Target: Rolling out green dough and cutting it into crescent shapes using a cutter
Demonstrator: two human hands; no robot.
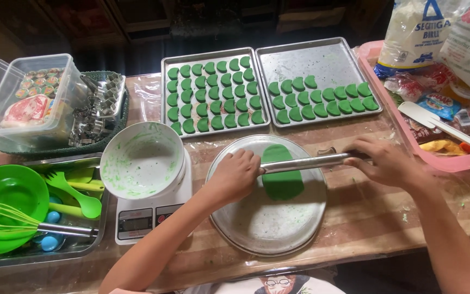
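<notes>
A flat oval of green dough (282, 173) lies on a round metal tray (267, 218) in front of me. A steel rolling pin (304, 163) lies across the dough. My left hand (235, 175) grips its left end and my right hand (383, 160) grips its right end. Behind the round tray, two rectangular baking trays hold rows of green crescent-shaped dough pieces: the left tray (164, 90) is full, the right tray (322, 57) is filled only in its near half.
A white bowl (141, 159) smeared with green sits on a kitchen scale (148, 215). A metal tray at left holds a green bowl (6, 204), whisk and spatulas. Clear boxes (33, 98) and metal cutters (100, 103) stand behind. A pink tray (447, 160) with packets is at right.
</notes>
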